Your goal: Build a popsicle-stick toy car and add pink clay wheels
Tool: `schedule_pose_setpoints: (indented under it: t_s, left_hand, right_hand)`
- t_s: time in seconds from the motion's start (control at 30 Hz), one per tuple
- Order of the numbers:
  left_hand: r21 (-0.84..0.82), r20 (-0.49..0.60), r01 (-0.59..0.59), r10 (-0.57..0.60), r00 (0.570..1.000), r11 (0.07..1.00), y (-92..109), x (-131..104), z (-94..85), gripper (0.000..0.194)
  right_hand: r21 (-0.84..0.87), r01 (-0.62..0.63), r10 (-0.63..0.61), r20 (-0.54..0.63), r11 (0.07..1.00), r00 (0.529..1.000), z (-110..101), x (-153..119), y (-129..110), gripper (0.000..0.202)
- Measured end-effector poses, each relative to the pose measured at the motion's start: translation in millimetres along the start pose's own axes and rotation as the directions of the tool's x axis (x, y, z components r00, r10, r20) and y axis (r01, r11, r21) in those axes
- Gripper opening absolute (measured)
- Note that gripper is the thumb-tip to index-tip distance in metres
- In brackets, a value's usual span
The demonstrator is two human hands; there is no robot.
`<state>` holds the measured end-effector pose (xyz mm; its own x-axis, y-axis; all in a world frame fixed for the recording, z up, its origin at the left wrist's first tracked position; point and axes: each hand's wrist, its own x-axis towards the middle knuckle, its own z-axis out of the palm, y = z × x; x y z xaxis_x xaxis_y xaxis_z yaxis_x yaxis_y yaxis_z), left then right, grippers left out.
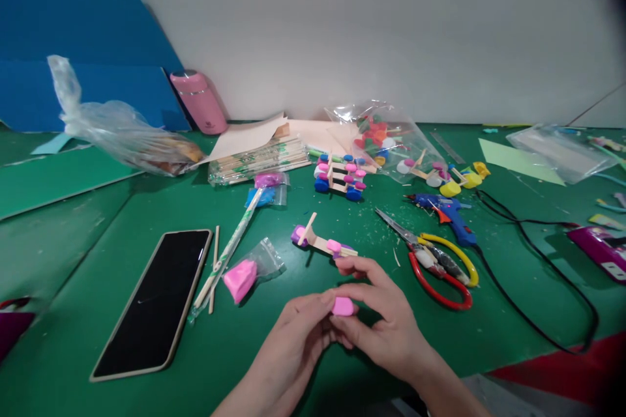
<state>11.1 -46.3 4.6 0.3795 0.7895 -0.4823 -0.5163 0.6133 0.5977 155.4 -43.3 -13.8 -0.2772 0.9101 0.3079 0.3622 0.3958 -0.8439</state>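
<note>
A small lump of pink modelling clay (343, 306) is pinched between the fingertips of both my hands, low in the middle of the view. My left hand (306, 326) closes on it from the left, its lower fingers partly hidden. From the right, my right hand (381, 316) grips the lump between thumb and forefinger, with another finger raised above. Just beyond the fingers lies a small wooden stick model (320, 244) with purple and pink clay pieces. More pink clay (240, 280) sits in an opened plastic bag (268, 257) to the left.
Scissors (430, 260) and a blue glue gun (445, 212) with a looping black cord lie right. A phone (154, 300) and wrapped chopsticks (229, 247) are left. Several finished models (340, 176), plastic bags and a pink bottle (199, 102) stand farther back.
</note>
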Motion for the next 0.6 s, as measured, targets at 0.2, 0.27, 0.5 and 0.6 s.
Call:
schedule_pose_setpoints:
  t_s: [0.2, 0.27, 0.5, 0.6]
  left_hand:
    - [0.043, 0.008, 0.035, -0.035, 0.999, 0.998, -0.5, 0.9, 0.8, 0.015]
    - [0.037, 0.005, 0.023, -0.023, 1.0, 0.999, -1.3, 1.3, -0.1, 0.014]
    - [-0.039, 0.02, 0.025, -0.024, 0.999, 0.999, -0.5, 1.3, -2.3, 0.02]
    - [-0.026, -0.028, 0.008, -0.008, 1.0, 1.0, 0.1, -0.5, -1.3, 0.015]
  right_hand:
    - [0.019, 0.026, -0.026, -0.009, 0.999, 1.0, 0.9, 0.0, 0.1, 0.028]
    - [0.017, 0.018, -0.018, -0.012, 1.0, 1.0, 1.4, 0.0, 0.7, 0.026]
    - [0.014, 0.022, -0.021, -0.031, 1.0, 0.999, 0.7, -1.5, 3.5, 0.027]
    - [-0.006, 0.048, -0.048, -0.023, 0.999, 0.999, -0.5, -2.3, 3.5, 0.029]
